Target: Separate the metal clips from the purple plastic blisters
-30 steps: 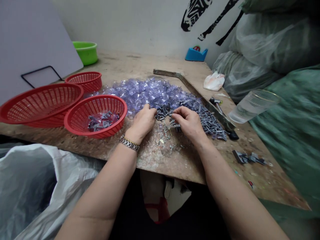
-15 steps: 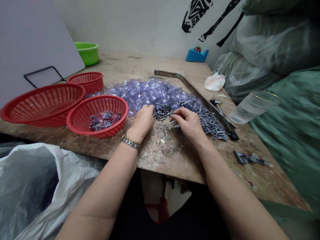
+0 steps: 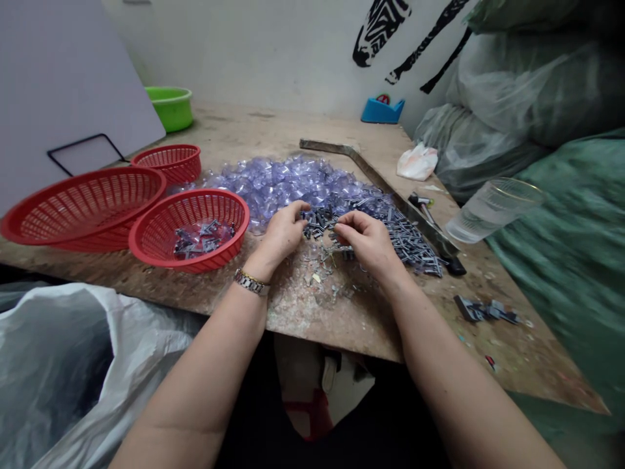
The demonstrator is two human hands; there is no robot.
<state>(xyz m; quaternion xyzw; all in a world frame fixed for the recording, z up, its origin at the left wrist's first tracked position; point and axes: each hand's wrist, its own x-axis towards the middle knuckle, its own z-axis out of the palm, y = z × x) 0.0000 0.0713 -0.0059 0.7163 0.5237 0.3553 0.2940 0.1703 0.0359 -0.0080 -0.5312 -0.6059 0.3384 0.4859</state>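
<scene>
My left hand [image 3: 284, 229], with a metal watch on the wrist, reaches to the near edge of a pile of dark grey plastic parts [image 3: 319, 221]. Its thumb and index finger are apart, with dark parts showing at the fingertips; no firm hold is visible. Thumb and index of my right hand [image 3: 367, 240] are pinched together beside the same pile. Whatever is in that pinch is too small or hidden to make out. Behind the hands lies a heap of clear purplish plastic pieces [image 3: 278, 182]. Many grey parts [image 3: 413, 241] spread to the right.
Left stand a red basket [image 3: 239, 221] holding some parts, a larger red basket [image 3: 83, 185] and a smaller one [image 3: 168, 153]. A bent metal bar [image 3: 375, 176] borders the pile. Right are a glass [image 3: 493, 212] and loose grey pieces [image 3: 486, 309]. Scraps litter the table's front.
My left hand has shifted slightly to the right, and its thumb and index finger have spread apart. My right hand keeps its pinch in nearly the same place.
</scene>
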